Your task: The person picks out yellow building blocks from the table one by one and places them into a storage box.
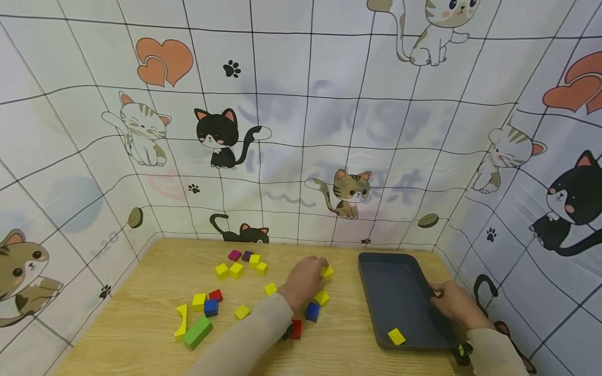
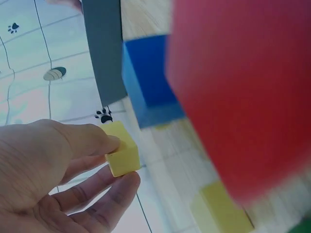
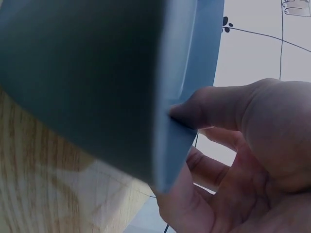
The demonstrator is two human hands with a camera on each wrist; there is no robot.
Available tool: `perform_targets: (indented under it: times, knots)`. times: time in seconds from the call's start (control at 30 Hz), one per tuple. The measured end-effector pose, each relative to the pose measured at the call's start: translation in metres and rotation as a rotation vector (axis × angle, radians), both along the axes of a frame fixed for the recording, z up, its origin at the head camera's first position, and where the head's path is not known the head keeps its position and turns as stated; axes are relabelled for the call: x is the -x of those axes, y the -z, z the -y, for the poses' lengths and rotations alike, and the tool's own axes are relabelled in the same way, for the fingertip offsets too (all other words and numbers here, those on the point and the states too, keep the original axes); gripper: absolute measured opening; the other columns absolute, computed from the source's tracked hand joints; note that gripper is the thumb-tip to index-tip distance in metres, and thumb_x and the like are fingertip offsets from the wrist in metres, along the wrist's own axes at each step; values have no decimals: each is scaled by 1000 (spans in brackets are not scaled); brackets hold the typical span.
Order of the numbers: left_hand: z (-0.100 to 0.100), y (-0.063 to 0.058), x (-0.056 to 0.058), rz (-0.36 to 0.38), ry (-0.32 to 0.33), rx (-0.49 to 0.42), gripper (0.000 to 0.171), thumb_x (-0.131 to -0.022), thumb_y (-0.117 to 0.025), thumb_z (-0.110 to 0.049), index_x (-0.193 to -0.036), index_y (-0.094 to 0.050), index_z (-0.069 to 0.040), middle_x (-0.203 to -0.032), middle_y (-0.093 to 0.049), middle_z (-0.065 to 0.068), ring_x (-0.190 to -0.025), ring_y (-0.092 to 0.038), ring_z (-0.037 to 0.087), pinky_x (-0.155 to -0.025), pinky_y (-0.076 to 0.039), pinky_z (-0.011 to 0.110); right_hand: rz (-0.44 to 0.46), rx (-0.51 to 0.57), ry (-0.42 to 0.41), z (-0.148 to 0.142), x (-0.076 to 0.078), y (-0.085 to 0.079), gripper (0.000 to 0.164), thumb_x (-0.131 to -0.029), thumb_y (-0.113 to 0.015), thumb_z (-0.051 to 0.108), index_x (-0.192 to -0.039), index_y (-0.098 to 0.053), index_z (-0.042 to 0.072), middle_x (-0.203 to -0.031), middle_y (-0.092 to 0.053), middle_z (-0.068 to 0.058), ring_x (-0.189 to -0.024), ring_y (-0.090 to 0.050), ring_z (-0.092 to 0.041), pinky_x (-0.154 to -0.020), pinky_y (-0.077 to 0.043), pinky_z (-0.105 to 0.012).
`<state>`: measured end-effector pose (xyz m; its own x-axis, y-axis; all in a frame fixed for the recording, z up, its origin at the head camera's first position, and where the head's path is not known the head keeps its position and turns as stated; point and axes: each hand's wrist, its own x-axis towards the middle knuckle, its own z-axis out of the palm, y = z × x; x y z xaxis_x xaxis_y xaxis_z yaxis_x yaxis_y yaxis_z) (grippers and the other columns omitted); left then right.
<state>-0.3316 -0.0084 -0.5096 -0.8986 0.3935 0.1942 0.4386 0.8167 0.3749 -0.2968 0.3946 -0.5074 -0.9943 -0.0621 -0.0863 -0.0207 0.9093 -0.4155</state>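
Note:
Between thumb and fingertips, my left hand [image 1: 304,282] pinches a small yellow block [image 2: 122,150], seen best in the left wrist view. Below it on the table are another yellow block [image 1: 322,298], a blue block [image 1: 312,312] and a red block [image 1: 296,329]; that red block [image 2: 252,87] looms large in the left wrist view. My right hand [image 1: 457,304] grips the right rim of a dark grey tray [image 1: 392,292], thumb over the inner side and fingers outside in the right wrist view. One yellow block [image 1: 396,336] lies in the tray's near-left corner.
Several yellow blocks [image 1: 236,270] lie at the back left beside a magenta block [image 1: 234,255] and a purple one [image 1: 246,256]. Nearer left are a green block [image 1: 198,333], a yellow arched piece [image 1: 181,322] and another blue block [image 1: 211,307]. Cat-print sheets [image 1: 282,156] enclose the wooden table.

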Motion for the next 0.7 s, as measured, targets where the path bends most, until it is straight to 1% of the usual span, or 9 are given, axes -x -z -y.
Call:
perform_targets:
  times: [0.1, 0.27, 0.37, 0.5, 0.6, 0.7]
  knots:
    - [-9, -5, -5, -40, 29, 4, 37, -89, -72, -9, -126, -66, -14, -111, -66, 2, -88, -59, 7, -74, -52, 20, 25, 3, 7, 1, 1, -1, 55, -91, -68, 9, -140, -49, -7, -105, -66, -29, -88, -66, -34, -68, -55, -48]
    - [-30, -11, -14, -98, 87, 17, 39, -90, -73, -12, -128, -64, -15, -111, -66, -1, -88, -59, 4, -74, -51, 16, 34, -5, 8, 0, 1, -1, 55, -91, -68, 10, -140, -49, -7, -106, -66, -30, -87, -66, -33, -67, -54, -47]
    - [-44, -13, -20, -146, 141, 9, 38, -91, -73, -14, -128, -64, -15, -112, -66, -2, -88, -59, 1, -75, -49, 12, 22, -10, 7, 0, 1, -1, 54, -91, -68, 9, -139, -50, -7, -105, -66, -28, -87, -66, -32, -67, -54, -47]
    - [-62, -16, -32, -212, 222, -8, 38, -90, -75, -13, -126, -66, -14, -112, -66, -3, -89, -60, 0, -76, -48, 10, 17, -14, 6, 0, 1, 0, 55, -91, -68, 9, -139, -49, -7, -107, -66, -29, -88, -66, -32, -67, -54, -46]
    - [-75, -18, -40, -228, 254, 29, 37, -90, -75, -17, -126, -66, -16, -113, -65, -4, -93, -60, 1, -78, -48, 10, 16, -18, 2, 0, 1, 0, 55, -91, -68, 8, -140, -49, -7, -109, -65, -31, -88, -66, -33, -66, -54, -46]
    - [-86, -18, -46, -216, 278, 79, 37, -93, -74, -21, -128, -64, -20, -115, -64, -7, -95, -59, 1, -80, -48, 10, 5, -15, 4, 2, 0, -1, 54, -90, -67, 8, -139, -50, -6, -112, -64, -32, -89, -65, -32, -65, -54, -44]
